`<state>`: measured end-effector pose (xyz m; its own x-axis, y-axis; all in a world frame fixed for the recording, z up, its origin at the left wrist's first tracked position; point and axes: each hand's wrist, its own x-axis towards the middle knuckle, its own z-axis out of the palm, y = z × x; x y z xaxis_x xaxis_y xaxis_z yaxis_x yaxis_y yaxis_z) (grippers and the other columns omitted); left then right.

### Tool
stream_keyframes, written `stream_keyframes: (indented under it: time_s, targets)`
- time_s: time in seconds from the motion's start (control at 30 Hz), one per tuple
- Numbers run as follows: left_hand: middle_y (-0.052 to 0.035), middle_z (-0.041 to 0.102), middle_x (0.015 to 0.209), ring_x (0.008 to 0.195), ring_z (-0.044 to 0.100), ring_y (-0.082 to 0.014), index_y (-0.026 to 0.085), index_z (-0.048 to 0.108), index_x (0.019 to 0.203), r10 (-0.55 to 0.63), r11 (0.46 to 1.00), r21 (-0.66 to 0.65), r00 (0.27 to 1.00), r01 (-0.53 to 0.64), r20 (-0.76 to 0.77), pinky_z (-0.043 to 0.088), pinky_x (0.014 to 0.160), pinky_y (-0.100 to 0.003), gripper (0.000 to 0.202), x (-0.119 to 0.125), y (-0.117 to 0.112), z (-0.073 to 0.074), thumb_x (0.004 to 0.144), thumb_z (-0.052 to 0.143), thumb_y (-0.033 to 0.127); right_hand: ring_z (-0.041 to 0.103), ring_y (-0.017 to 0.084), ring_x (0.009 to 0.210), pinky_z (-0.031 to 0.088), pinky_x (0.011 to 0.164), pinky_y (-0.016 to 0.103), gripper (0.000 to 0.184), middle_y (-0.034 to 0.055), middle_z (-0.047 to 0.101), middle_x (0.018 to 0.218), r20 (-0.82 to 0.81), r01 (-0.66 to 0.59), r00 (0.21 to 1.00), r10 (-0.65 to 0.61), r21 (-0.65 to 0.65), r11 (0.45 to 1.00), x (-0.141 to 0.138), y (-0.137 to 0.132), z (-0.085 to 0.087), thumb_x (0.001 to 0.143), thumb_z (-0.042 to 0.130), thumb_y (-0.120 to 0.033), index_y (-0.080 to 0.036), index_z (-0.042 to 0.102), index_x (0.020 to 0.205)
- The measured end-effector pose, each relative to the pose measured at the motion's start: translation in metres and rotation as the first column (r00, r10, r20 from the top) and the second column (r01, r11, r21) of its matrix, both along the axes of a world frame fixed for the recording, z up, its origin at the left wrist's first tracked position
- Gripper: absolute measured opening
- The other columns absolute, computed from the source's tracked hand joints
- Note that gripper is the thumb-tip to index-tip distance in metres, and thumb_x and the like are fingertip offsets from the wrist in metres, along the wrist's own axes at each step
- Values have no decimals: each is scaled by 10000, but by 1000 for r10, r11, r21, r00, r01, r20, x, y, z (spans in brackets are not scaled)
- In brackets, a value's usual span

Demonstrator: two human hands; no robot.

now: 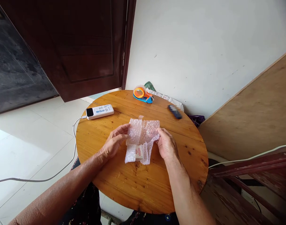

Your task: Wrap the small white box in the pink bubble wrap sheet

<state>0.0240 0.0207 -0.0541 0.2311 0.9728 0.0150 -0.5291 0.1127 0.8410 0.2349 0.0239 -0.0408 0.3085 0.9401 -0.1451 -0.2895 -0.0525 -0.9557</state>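
Observation:
A sheet of clear bubble wrap point(150, 131) lies over the middle of the round wooden table, with a strip of tape across it. Below its upper part, a small pale box point(139, 152) with reddish print shows among the folds, partly covered by the wrap. My left hand point(113, 141) grips the wrap's left edge between thumb and fingers. At the right edge, my right hand point(165, 142) pinches the wrap, thumb on top; some of its fingers are hidden underneath.
A tape dispenser point(143, 94) stands at the table's point(124, 187) far edge. At the left sits a white power bank point(100, 111) with a cable point(73, 140) running off the table. A dark blurred object point(174, 111) lies at the right. Behind are a wall and a dark door point(86, 47).

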Motion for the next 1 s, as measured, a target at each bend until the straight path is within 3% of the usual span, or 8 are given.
stream_keyframes:
  time_s: [0.3, 0.37, 0.53, 0.6, 0.73, 0.83, 0.9, 1.0]
  targets:
    - [-94, 680, 1222, 1153, 591, -276, 182, 669, 1206, -16, 992, 123, 989, 35, -150, 450, 992, -395, 522, -5, 2, -6, 689, 701, 242, 558, 139, 612, 414, 520, 245, 342, -17, 644, 670, 191, -133, 972, 140, -47, 990, 1, -3, -6, 581, 825, -477, -208, 645, 692]
    - [-99, 658, 1220, 1115, 591, -269, 176, 664, 1198, 53, 985, 171, 967, -10, -249, 471, 944, -381, 518, -5, 2, -5, 687, 685, 258, 556, 136, 615, 423, 533, 243, 323, -17, 648, 679, 185, -143, 972, 146, -29, 989, 1, -3, -5, 604, 811, -478, -211, 648, 685]
    - [-33, 595, 909, 774, 542, -161, 167, 698, 1065, 385, 905, 385, 732, -180, -562, 463, 732, -297, 362, -9, -2, -3, 727, 658, 288, 622, 175, 708, 494, 645, 289, 336, 15, 724, 805, 4, -179, 984, 179, 32, 983, -5, -2, 0, 571, 838, -433, -211, 697, 781]
    - [-18, 566, 873, 670, 487, -129, 166, 691, 1062, 376, 913, 374, 699, -165, -608, 439, 656, -279, 342, -10, -3, -2, 773, 651, 344, 647, 194, 754, 510, 707, 317, 335, 19, 733, 820, -51, -209, 976, 213, 60, 976, -7, -2, 1, 576, 835, -431, -214, 698, 792]
    - [-44, 590, 939, 707, 518, -152, 172, 691, 1080, 325, 931, 351, 661, -98, -676, 438, 662, -289, 476, -4, -2, 6, 737, 733, 500, 683, 246, 869, 521, 795, 371, 339, 37, 750, 862, -39, -321, 945, 326, 86, 943, -13, -4, 4, 615, 792, -483, -225, 695, 813]
    - [-52, 617, 937, 720, 533, -171, 180, 680, 1119, 299, 936, 350, 608, -36, -736, 429, 674, -299, 586, 8, 3, 15, 652, 810, 509, 695, 272, 884, 531, 773, 394, 388, 56, 763, 879, -48, -408, 910, 412, 79, 910, -16, -8, 5, 641, 757, -528, -223, 710, 876]
    - [-23, 609, 815, 684, 516, -166, 178, 694, 1025, 261, 945, 327, 592, 5, -763, 403, 651, -287, 497, 17, 8, 20, 641, 821, 466, 703, 278, 860, 537, 757, 402, 381, 62, 765, 859, -73, -409, 907, 415, 88, 908, -17, -9, 5, 647, 754, -521, -221, 719, 879]
    - [19, 540, 637, 619, 480, -142, 168, 664, 787, 110, 970, 229, 692, 82, -714, 362, 603, -264, 292, 25, 18, 23, 685, 777, 418, 707, 267, 804, 543, 763, 408, 308, 52, 762, 816, -110, -319, 937, 331, 117, 941, -16, -7, 4, 634, 781, -469, -221, 710, 802]
